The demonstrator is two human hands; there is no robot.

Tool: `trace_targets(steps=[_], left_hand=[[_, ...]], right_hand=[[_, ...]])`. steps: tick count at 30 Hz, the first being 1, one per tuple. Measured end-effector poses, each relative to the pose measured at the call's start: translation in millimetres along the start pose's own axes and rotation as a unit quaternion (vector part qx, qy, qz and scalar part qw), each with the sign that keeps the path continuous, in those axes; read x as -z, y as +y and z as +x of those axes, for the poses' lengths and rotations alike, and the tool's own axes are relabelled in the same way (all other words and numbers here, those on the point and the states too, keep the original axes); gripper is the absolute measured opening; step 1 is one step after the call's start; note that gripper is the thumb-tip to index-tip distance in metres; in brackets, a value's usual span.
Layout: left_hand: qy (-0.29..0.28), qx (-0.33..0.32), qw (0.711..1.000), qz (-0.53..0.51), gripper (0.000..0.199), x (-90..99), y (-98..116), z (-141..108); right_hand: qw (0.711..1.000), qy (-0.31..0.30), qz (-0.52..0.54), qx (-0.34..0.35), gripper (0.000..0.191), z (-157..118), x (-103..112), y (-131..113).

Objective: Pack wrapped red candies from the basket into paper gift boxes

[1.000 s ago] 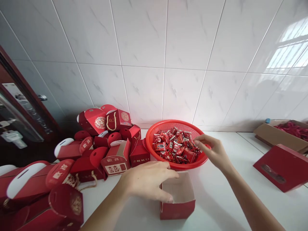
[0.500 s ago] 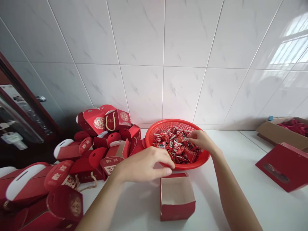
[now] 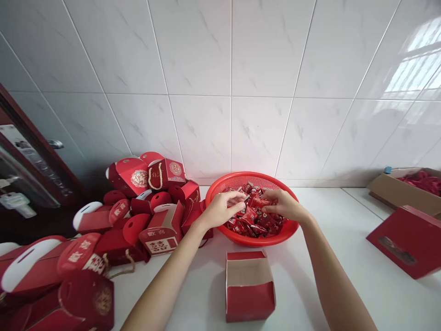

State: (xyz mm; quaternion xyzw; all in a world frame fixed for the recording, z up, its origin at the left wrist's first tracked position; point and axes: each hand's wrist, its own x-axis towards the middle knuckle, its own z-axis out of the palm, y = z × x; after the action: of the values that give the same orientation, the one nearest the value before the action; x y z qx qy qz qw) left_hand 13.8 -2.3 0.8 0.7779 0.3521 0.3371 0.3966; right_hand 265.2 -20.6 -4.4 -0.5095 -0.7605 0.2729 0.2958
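A red plastic basket (image 3: pixel 213 188) holds many small wrapped candies (image 3: pixel 251 215), mostly in red wrappers. My left hand (image 3: pixel 222 210) reaches over the basket's left side, fingers curled and thumb close to them, with a wrapped candy at the fingertips. Over the right side, my right hand (image 3: pixel 284 205) dips among the candies, its fingers and thumb closed around a red wrapped candy, partly hidden. In front of the basket an open red cardboard box (image 3: pixel 250 301) stands on the white counter; the visible part of its pale inside holds nothing.
Several red gift boxes (image 3: pixel 160 232), some with rope handles, crowd the counter's left side. To the right a red box (image 3: pixel 406 241) with an oval window stands near a brown carton (image 3: pixel 396 190) of dark red material. A tiled wall (image 3: pixel 262 138) rises behind.
My left hand has moved from above the open box, up and forward into the basket. My right hand has shifted slightly lower among the candies. The box's near flap now leans inward.
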Motion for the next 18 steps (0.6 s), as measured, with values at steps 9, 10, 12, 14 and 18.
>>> trace_targets(steps=[9, 10, 12, 14, 18], left_hand=[[0.146, 0.102, 0.977, -0.114, 0.013, -2.9, -33, 33], [0.135, 0.110, 0.978, -0.116, 0.014, -2.7, -33, 32], [0.090, 0.138, 0.977, -0.137, 0.024, -2.7, -30, 31], [0.024, 0.164, 0.970, -0.178, 0.037, -2.2, -26, 29], [-0.084, 0.141, 0.956, -0.245, 0.047, 1.9, -22, 27]], right_hand=[[0.976, 0.182, 0.110, 0.033, 0.019, 10, -16, 9], [0.978, 0.177, 0.108, 0.034, 0.016, 10, -17, 9], [0.981, 0.164, 0.098, 0.041, 0.012, 12, -19, 8], [0.982, 0.163, 0.077, 0.053, 0.010, 12, -21, 3], [0.979, 0.185, 0.027, 0.082, 0.020, 12, -27, -8]])
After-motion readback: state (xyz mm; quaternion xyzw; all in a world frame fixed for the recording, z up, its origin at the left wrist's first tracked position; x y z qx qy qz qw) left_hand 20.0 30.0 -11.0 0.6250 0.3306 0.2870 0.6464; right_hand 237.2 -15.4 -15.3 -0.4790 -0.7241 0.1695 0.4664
